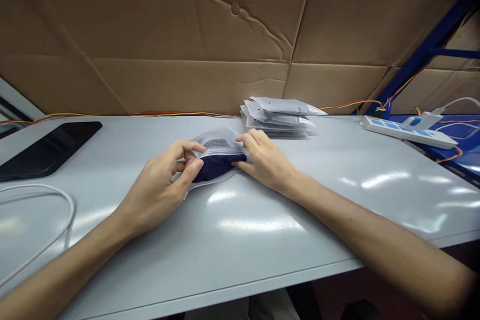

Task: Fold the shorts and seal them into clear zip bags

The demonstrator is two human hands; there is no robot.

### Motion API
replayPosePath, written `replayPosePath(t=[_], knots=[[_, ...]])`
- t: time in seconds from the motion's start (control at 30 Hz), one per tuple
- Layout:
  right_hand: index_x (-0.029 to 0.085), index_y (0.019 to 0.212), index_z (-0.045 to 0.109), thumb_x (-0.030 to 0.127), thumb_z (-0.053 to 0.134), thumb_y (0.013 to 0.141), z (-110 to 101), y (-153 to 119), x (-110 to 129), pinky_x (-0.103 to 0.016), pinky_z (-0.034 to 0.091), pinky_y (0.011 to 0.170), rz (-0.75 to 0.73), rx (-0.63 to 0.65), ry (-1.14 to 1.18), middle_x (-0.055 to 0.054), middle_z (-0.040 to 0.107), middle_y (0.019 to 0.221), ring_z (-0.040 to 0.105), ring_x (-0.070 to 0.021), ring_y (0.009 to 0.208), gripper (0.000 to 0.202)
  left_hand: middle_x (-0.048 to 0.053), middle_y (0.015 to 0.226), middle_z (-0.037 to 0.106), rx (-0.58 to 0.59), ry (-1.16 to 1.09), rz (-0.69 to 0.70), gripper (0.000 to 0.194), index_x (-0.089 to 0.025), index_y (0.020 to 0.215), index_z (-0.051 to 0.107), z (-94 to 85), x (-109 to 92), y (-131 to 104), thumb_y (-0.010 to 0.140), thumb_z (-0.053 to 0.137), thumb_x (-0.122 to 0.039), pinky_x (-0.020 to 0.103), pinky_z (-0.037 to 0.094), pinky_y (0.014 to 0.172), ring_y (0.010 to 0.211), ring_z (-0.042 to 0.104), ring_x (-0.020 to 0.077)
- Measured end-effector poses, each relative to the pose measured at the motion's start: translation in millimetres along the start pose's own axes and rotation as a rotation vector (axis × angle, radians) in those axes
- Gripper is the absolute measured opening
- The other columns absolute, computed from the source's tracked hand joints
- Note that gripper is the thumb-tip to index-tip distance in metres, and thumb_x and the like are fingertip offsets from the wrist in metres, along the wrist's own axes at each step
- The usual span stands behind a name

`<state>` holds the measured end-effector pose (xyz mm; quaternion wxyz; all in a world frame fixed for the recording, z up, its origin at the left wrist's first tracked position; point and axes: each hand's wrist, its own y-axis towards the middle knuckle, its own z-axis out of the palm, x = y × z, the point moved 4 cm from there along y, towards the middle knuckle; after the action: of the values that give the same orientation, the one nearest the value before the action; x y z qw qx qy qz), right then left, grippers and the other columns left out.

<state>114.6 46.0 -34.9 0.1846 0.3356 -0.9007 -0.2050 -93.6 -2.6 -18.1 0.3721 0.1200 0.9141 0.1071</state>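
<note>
A frosted zip bag with small dark print lies on the table in front of me, its mouth gaping toward me. Dark navy folded fabric shows inside the opening. My left hand pinches the bag's left edge between thumb and fingers. At the opposite end, my right hand has its thumb at the opening and its fingers over the upper edge, gripping the right corner. Just behind my right hand rests a stack of similar filled bags.
On the left lie a black tablet-like device and a looped white cable. A white power strip with a plugged-in adapter sits at the right. Cardboard walls off the back, with red and yellow wires along its foot.
</note>
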Motion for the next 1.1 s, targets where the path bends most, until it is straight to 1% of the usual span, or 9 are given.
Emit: replayPosePath(t=[0.1, 0.33, 0.47, 0.57, 0.7, 0.83, 0.93, 1.0, 1.1], knots=[[0.018, 0.125, 0.057, 0.021, 0.071, 0.088, 0, 1, 0, -0.047, 0.055, 0.095, 0.014, -0.005, 0.004, -0.012, 0.061, 0.115, 0.058, -0.0283, 0.112, 0.039, -0.003, 0.076, 0.058, 0.002, 0.002, 0.015, 0.031, -0.025, 0.116, 0.058, 1.2, -1, 0, 0.098, 0.050, -0.049, 0.029, 0.047, 0.057, 0.058, 0.057, 0.0141], [0.019, 0.124, 0.059, 0.015, 0.067, 0.088, -1, 3, -11, -0.041, 0.054, 0.091, 0.074, 0.032, 0.042, -0.009, 0.066, 0.113, 0.060, -0.0257, 0.111, 0.038, -0.005, 0.067, 0.057, 0.055, 0.288, 0.335, 0.025, -0.023, 0.118, 0.060, 8.0, -4, -8, 0.100, 0.046, -0.035, 0.029, 0.046, 0.057, 0.054, 0.053, 0.0135], [0.020, 0.113, 0.066, 0.018, 0.066, 0.090, -5, 2, -22, -0.037, 0.052, 0.086, 0.087, 0.045, 0.001, -0.007, 0.067, 0.105, 0.063, -0.0225, 0.099, 0.023, 0.003, 0.095, 0.068, 0.118, 0.408, 0.454, 0.035, -0.027, 0.127, 0.061, 3.8, -6, -12, 0.095, 0.055, -0.042, 0.039, 0.055, 0.081, 0.084, 0.067, 0.0216], [0.019, 0.108, 0.070, 0.018, 0.064, 0.093, -10, 2, -35, -0.036, 0.051, 0.085, 0.121, 0.034, -0.021, -0.007, 0.068, 0.102, 0.064, -0.0215, 0.095, 0.016, 0.007, 0.128, 0.064, 0.248, 0.434, 0.509, 0.054, -0.030, 0.137, 0.056, 4.1, -9, -14, 0.088, 0.066, -0.047, 0.046, 0.053, 0.100, 0.117, 0.063, 0.0293], [0.018, 0.109, 0.071, 0.014, 0.058, 0.094, -19, 1, -42, -0.040, 0.052, 0.091, 0.130, 0.054, -0.054, -0.008, 0.073, 0.105, 0.062, -0.0252, 0.102, 0.020, 0.006, 0.136, 0.064, 0.265, 0.439, 0.581, 0.043, -0.027, 0.134, 0.058, 6.6, -11, -14, 0.091, 0.063, -0.035, 0.042, 0.053, 0.102, 0.122, 0.062, 0.0272], [0.017, 0.124, 0.066, 0.011, 0.055, 0.091, -31, -4, -14, -0.045, 0.048, 0.101, -0.065, 0.028, -0.056, -0.011, 0.069, 0.120, 0.057, -0.0275, 0.117, 0.035, 0.005, 0.123, 0.071, 0.181, 0.413, 0.689, 0.013, -0.024, 0.106, 0.065, 8.7, -10, -16, 0.097, 0.057, -0.028, 0.036, 0.056, 0.087, 0.107, 0.070, 0.0225], [0.019, 0.126, 0.063, 0.024, 0.058, 0.093, -34, -11, 23, -0.043, 0.048, 0.099, -0.315, 0.038, 0.024, -0.011, 0.065, 0.129, 0.059, -0.0257, 0.116, 0.033, 0.004, 0.109, 0.074, 0.121, 0.379, 0.712, 0.012, -0.022, 0.095, 0.064, 8.7, -10, -16, 0.100, 0.054, -0.026, 0.031, 0.054, 0.078, 0.093, 0.071, 0.0183], [0.019, 0.122, 0.064, 0.034, 0.055, 0.098, -32, -15, 43, -0.040, 0.049, 0.090, -0.397, 0.080, 0.022, -0.010, 0.068, 0.122, 0.063, -0.0232, 0.104, 0.029, 0.003, 0.097, 0.074, 0.079, 0.354, 0.721, 0.014, -0.022, 0.093, 0.064, 8.1, -11, -16, 0.101, 0.054, -0.025, 0.028, 0.052, 0.071, 0.082, 0.070, 0.0158], [0.019, 0.107, 0.067, 0.038, 0.042, 0.107, -28, -18, 57, -0.036, 0.046, 0.073, -0.437, 0.112, -0.055, -0.006, 0.072, 0.093, 0.060, -0.0188, 0.078, 0.032, 0.001, 0.087, 0.072, 0.069, 0.339, 0.727, 0.015, -0.022, 0.092, 0.064, 8.1, -14, -16, 0.101, 0.052, -0.021, 0.028, 0.050, 0.067, 0.075, 0.066, 0.0148]])
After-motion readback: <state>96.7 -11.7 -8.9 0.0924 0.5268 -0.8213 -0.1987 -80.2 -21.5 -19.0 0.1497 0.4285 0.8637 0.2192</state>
